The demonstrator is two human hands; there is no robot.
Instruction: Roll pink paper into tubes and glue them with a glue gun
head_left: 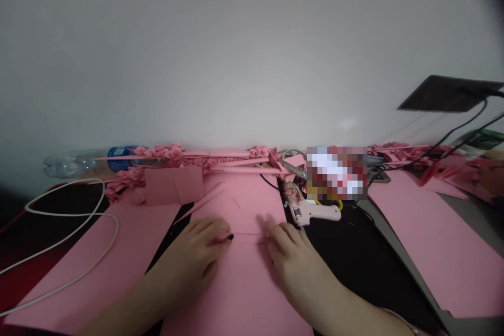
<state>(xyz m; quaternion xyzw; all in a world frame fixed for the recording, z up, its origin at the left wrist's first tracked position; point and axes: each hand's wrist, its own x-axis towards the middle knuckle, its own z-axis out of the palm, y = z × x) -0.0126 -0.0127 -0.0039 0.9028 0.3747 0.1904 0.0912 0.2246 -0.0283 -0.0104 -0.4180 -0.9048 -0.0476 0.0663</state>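
Observation:
My left hand [199, 254] and my right hand [293, 254] rest flat on a pink paper sheet [244, 283] lying on the dark table. The fingertips of both hands press on a fold line running across the sheet between them. Neither hand grips anything; fingers are spread lightly on the paper. A thin rolled pink paper stick [200, 203] lies just beyond my left hand.
A pink glue gun [311, 212] lies right of the sheet. Scissors [293, 167], folded pink paper flowers [165, 153] and a plastic bottle [90, 161] line the wall. White cable [79, 231] loops at left. More pink sheets [444, 247] lie right, with black cables.

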